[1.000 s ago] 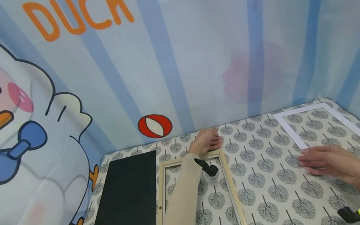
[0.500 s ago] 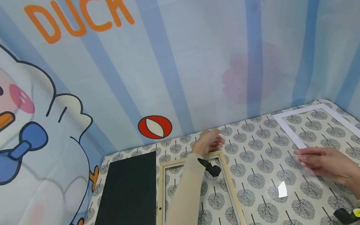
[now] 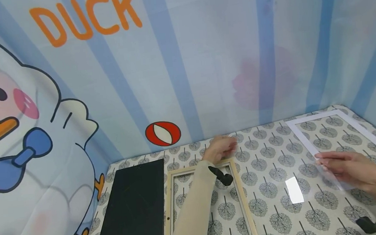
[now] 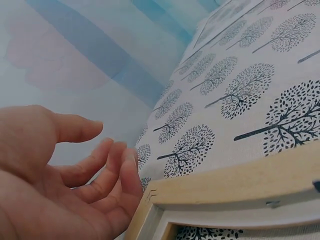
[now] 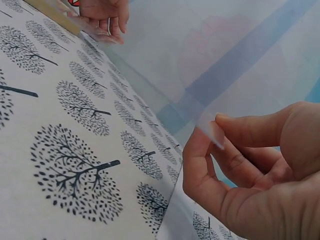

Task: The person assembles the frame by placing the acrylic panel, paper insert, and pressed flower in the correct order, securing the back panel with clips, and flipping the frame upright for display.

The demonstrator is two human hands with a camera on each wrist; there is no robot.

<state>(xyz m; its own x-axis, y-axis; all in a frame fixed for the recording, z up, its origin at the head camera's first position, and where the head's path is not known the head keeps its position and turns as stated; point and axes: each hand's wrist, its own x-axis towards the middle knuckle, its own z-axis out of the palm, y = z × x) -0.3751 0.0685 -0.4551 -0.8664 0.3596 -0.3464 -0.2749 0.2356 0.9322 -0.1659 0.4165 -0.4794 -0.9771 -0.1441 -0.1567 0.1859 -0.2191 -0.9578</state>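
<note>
Between thumb and fingers my right hand (image 3: 355, 170) pinches the corner of a clear, see-through sheet (image 5: 212, 132). The sheet slants over the cloth and shows in the head view mostly as a bright reflection (image 3: 294, 190); its other edges are hard to make out. My left hand (image 3: 219, 148) hovers by the far edge of a light wooden picture frame (image 3: 243, 198), its fingers loosely bent. In the left wrist view that hand (image 4: 95, 185) holds nothing, beside the corner of the wooden frame (image 4: 225, 187). My left forearm covers part of the frame.
A black rectangular board (image 3: 132, 208) lies left of the wooden frame. At the right, a white mat border (image 3: 367, 135) lies near the back edge. The table wears a tree-print cloth (image 3: 281, 221), and a printed duck curtain (image 3: 210, 63) hangs behind it.
The bright reflection on the clear sheet appears and grows as the sheet tilts. My right hand moves slightly left, then back right. The left hand shifts a little to the right.
</note>
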